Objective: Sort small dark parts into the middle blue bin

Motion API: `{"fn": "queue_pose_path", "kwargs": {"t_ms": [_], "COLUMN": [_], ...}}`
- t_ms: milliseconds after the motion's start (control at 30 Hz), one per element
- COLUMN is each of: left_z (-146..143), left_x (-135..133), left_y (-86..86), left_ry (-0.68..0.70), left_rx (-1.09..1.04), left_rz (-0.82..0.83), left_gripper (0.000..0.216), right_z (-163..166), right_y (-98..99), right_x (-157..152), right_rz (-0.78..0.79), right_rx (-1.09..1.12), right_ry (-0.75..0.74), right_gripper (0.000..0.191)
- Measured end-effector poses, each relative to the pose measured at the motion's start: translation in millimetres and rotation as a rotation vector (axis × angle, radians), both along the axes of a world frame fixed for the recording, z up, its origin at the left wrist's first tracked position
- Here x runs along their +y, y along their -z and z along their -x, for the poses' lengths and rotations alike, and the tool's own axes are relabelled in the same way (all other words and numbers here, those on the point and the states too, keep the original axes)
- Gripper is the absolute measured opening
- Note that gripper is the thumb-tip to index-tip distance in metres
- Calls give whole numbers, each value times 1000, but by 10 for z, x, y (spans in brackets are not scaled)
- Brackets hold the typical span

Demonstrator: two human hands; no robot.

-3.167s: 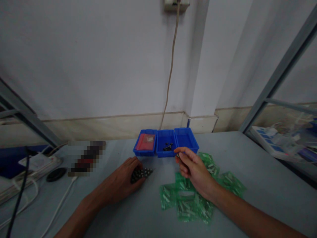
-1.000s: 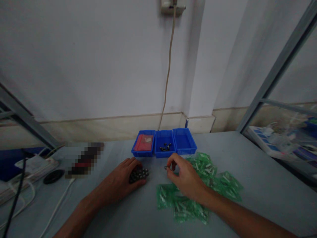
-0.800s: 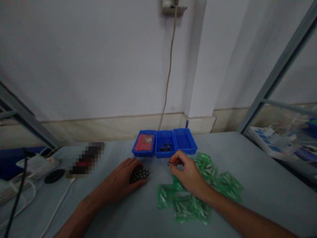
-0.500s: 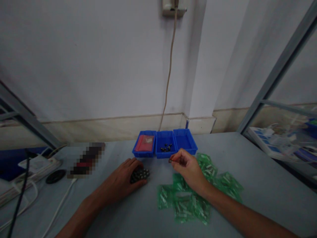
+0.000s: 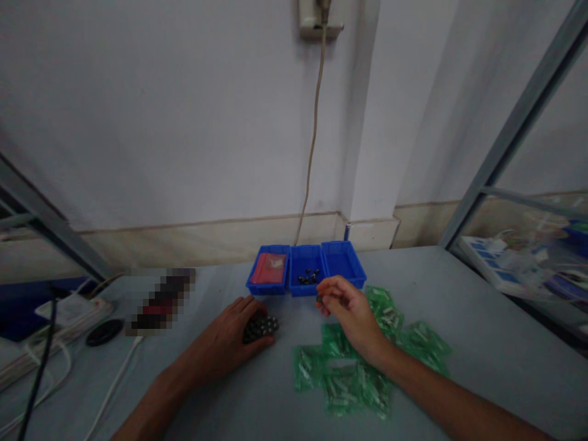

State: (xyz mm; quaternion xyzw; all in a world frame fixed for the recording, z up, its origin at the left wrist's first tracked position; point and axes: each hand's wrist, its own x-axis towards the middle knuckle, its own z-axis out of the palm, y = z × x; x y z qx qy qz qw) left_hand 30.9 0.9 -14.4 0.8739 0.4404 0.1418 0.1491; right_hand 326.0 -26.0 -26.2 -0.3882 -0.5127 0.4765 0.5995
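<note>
My left hand (image 5: 227, 335) lies on the grey table, its fingers curled around a heap of small dark metal parts (image 5: 261, 326). My right hand (image 5: 345, 309) is raised just in front of the middle blue bin (image 5: 305, 277), thumb and fingers pinched on one small dark part. That bin holds several similar dark parts. The left blue bin (image 5: 267, 272) has a red bag in it. The right blue bin (image 5: 342, 265) looks bare inside. Green plastic bags (image 5: 362, 361) of small white pieces lie under and beside my right forearm.
A beige cable (image 5: 313, 135) hangs down the wall from a socket (image 5: 318, 21) to behind the bins. A white power strip (image 5: 68, 309), cords and a black round disc (image 5: 103, 331) sit at the left. A metal frame post (image 5: 514, 128) and cluttered bench stand at the right.
My right hand has risen from the table beside the heap and moved forward toward the middle bin, pinching one small part. The left hand has stayed on the heap.
</note>
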Motion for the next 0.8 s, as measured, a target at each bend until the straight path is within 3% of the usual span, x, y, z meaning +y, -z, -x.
{"fn": "queue_pose_path", "kwargs": {"t_ms": [800], "left_z": [-17], "left_x": [8], "left_y": [16], "left_ry": [-1], "left_rx": [-17], "left_rz": [21], "left_gripper": [37], "right_z": [-14], "right_y": [63], "right_x": [-7], "right_rz": [-27], "right_rx": [-74], "right_ry": [18], "right_gripper": [17]}}
